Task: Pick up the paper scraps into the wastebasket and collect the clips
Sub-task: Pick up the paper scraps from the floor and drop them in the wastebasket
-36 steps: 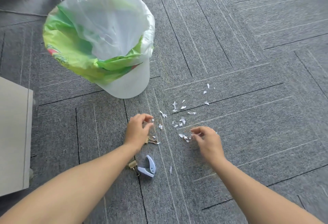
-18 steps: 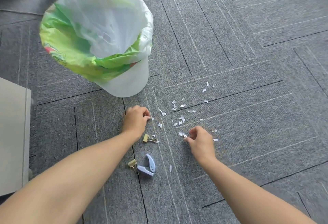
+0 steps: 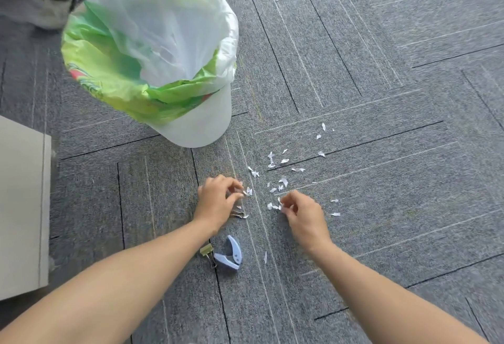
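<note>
Grey carpet tiles (image 3: 381, 57) fill the floor, and nothing here sits on a tabletop. In the upper left of the frame stands the white wastebasket (image 3: 201, 122), lined with a clear-and-green plastic bag (image 3: 152, 43) whose mouth gapes open. A pale cabinet edge (image 3: 21, 207) shows at the left border.

Both bare forearms reach in from the bottom of the frame. The left hand (image 3: 218, 202) is down at the carpet in the centre, fingers curled together with thumb meeting fingertips, pinched on what looks like a small white scrap. The right hand (image 3: 302, 212) sits just to its right, its grip likewise drawn together around 1 or 2 bits of paper at the fingertips.

Below the left wrist lies a lavender staple remover (image 3: 229, 255), with 1 gold binder clip (image 3: 206, 250) touching its left side. A 2nd binder clip (image 3: 239, 214) peeks out under the left hand, mostly hidden.

The paper scraps (image 3: 283, 180) are scattered above and to the right of both hands, trailing toward the upper right; 1 stray sliver (image 3: 265, 257) lies lower down, right of the staple remover.

The wastebasket lies up and to the left of the hands, so I judge the left hand is nearer for dropping, while the right is better placed for the far scraps.
</note>
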Demonstrator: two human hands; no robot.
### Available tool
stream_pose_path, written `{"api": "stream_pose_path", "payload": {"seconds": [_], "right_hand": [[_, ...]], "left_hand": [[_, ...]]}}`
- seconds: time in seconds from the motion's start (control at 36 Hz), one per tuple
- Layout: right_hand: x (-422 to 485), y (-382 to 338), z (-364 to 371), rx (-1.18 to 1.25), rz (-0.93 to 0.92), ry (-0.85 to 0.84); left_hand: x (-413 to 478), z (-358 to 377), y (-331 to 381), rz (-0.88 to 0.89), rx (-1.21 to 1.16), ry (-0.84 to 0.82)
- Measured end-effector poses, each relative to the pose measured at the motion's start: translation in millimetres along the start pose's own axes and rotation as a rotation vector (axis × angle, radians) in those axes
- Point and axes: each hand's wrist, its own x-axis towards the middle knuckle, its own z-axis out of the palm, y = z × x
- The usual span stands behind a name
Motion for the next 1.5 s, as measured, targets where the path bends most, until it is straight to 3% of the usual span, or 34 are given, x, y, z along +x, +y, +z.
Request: {"api": "stream_pose_path", "payload": {"seconds": [0.17, 0.36, 0.72, 0.86, 1.06, 1.39, 1.5], "right_hand": [[8, 5, -10, -0.193, -0.103, -0.061], [6, -2, 2, -0.106, 0.034, -0.022], [4, -26, 31, -0.127, 0.068, 0.07], [4, -26, 26, -0.184, 0.023, 0.124], [9, -23, 23, -0.543, -0.103, 0.15], [6, -23, 5, -0.702, -0.276, -0.048], [1, -31, -14, -0.639, -0.363, 0.137]], "left_hand": [[-3, 2, -5, -0.038, -0.027, 0.047], [-3, 7, 7, -0.093, -0.047, 0.076], [6, 11, 26, -0.087, -0.045, 0.039], [4, 9, 26, -0.039, 0.065, 0.082], [4, 6, 31, 0.005, 0.261, 0.086], [-2, -1, 30, 0.069, 0.348, -0.027], [-8, -14, 37, 0.133, 0.293, -0.044]]}}
